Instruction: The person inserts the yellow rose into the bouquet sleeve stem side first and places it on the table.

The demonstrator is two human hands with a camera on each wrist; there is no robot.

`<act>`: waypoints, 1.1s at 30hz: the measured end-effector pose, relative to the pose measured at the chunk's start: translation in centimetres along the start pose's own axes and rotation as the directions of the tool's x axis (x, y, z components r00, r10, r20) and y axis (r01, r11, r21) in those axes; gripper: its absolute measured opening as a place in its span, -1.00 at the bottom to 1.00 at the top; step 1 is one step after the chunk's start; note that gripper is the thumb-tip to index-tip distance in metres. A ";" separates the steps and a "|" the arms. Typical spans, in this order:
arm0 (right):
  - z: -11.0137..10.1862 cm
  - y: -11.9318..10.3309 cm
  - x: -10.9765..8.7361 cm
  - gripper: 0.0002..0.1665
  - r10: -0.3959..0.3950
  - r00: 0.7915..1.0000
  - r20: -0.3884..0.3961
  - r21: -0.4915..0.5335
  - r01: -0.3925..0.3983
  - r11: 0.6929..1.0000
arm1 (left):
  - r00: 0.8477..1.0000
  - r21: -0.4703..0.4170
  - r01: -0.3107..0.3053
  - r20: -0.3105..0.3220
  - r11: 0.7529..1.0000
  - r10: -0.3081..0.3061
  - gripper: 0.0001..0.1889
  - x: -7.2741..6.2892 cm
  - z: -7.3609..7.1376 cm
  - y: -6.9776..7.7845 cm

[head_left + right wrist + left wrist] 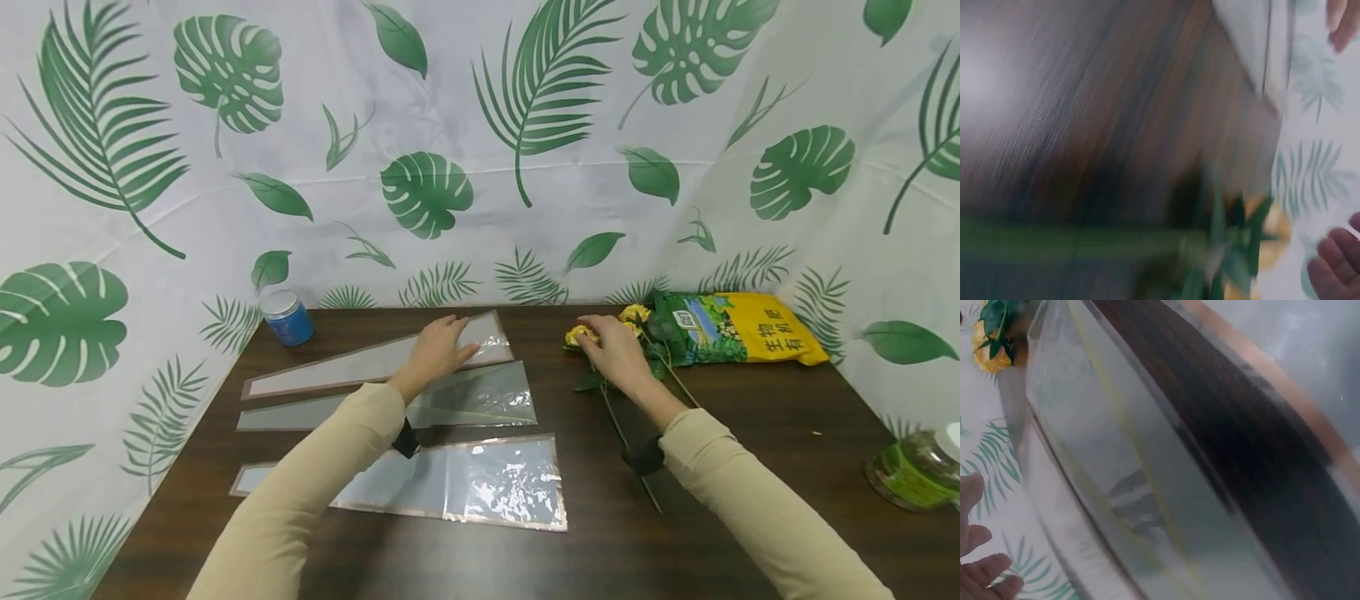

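My left hand hovers over the far tapered plastic sleeve, its fingers relaxed and holding nothing. Two more such sleeves lie on the table in front of it, a greyish middle one and a near one with a copper-coloured border. My right hand is over the yellow roses, partly covering their heads in the head view. In the right wrist view its loosely bent fingers are beside the blooms with nothing between them. Long green stems run towards the near side of the table.
Behind the roses lies a yellow and green bag with printed characters. A blue jar with a pale lid stands at the back left, a clear jar with a green label at the right edge. A leaf-print cloth hangs behind the dark table.
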State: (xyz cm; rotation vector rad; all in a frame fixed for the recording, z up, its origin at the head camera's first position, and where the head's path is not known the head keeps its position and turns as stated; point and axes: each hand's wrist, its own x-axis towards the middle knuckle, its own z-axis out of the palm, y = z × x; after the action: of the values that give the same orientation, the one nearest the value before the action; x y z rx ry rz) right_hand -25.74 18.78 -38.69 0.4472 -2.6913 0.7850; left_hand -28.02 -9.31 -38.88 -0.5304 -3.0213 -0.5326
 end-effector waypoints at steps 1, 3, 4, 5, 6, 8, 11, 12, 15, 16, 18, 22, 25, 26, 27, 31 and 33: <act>0.6 -0.4 0.3 -0.63 0.020 0.999 0.033 0.048 -0.022 0.999 | 1.000 -0.034 0.006 -0.003 0.999 -0.006 -0.42 0.0 0.3 -0.2; 1.9 -1.1 0.8 -0.64 0.076 0.990 0.120 0.153 -0.094 0.984 | 1.000 -0.093 0.014 -0.017 0.996 -0.015 -0.45 0.1 1.0 -0.6; 2.6 -1.3 1.1 -0.63 0.112 0.980 0.167 0.203 -0.145 0.968 | 0.999 -0.119 0.022 -0.022 0.993 -0.025 -0.46 0.1 1.3 -0.8; 3.3 -1.5 1.4 -0.62 0.141 0.967 0.210 0.249 -0.192 0.949 | 0.999 -0.136 0.027 -0.030 0.990 -0.032 -0.47 0.1 1.7 -0.9; 3.9 -1.8 1.7 -0.61 0.169 0.953 0.250 0.291 -0.241 0.926 | 0.999 -0.149 0.035 -0.032 0.988 -0.040 -0.47 0.2 2.0 -1.0; 5.3 -2.0 2.3 -0.60 0.221 0.924 0.312 0.373 -0.333 0.866 | 0.998 -0.178 0.052 -0.037 0.983 -0.059 -0.47 0.2 2.5 -1.2; 6.9 -2.3 3.2 -0.57 0.281 0.887 0.366 0.477 -0.438 0.762 | 0.994 -0.210 0.089 -0.037 0.974 -0.098 -0.47 0.4 3.1 -1.3; 7.2 -2.4 3.5 -0.56 0.300 0.876 0.378 0.499 -0.466 0.731 | 0.993 -0.221 0.103 -0.032 0.970 -0.113 -0.46 0.5 3.2 -1.4; 8.0 -2.6 4.2 -0.54 0.339 0.844 0.416 0.530 -0.527 0.664 | 0.990 -0.227 0.126 -0.033 0.966 -0.137 -0.45 0.7 3.6 -1.6; 8.2 -2.6 4.4 -0.53 0.345 0.835 0.428 0.525 -0.541 0.657 | 0.989 -0.227 0.130 -0.038 0.965 -0.142 -0.45 0.8 3.7 -1.6; 8.8 -2.1 5.0 -0.53 0.352 0.817 0.456 0.516 -0.565 0.644 | 0.987 -0.229 0.141 -0.040 0.963 -0.154 -0.44 0.9 3.8 -1.7; 13.3 2.8 7.1 -0.55 0.298 0.823 0.483 0.569 -0.554 0.608 | 0.984 -0.240 0.156 -0.046 0.958 -0.172 -0.43 1.0 4.0 -2.0; 18.0 7.6 9.0 -0.56 0.259 0.842 0.473 0.614 -0.526 0.589 | 0.983 -0.238 0.162 -0.050 0.957 -0.179 -0.43 1.1 4.2 -2.2; 18.9 8.3 9.5 -0.55 0.273 0.834 0.479 0.601 -0.538 0.591 | 0.982 -0.237 0.166 -0.049 0.957 -0.182 -0.43 1.1 4.2 -2.3; 19.7 8.9 10.0 -0.55 0.276 0.832 0.482 0.599 -0.543 0.589 | 0.982 -0.237 0.169 -0.047 0.957 -0.185 -0.43 1.2 4.3 -2.4; 19.8 8.7 10.7 -0.56 0.277 0.825 0.493 0.600 -0.553 0.578 | 0.979 -0.221 0.191 -0.030 0.956 -0.202 -0.44 1.5 4.4 -2.6; 17.6 6.1 10.3 -0.53 0.296 0.805 0.515 0.566 -0.578 0.587 | 0.977 -0.214 0.202 -0.024 0.956 -0.212 -0.45 1.7 4.4 -2.7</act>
State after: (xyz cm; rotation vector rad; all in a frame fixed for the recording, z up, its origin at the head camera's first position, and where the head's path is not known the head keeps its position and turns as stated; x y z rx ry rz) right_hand -40.85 11.61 -51.92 0.0310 -2.7594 2.1289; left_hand -30.36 -9.70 -43.77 -0.2017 -3.0100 -0.8709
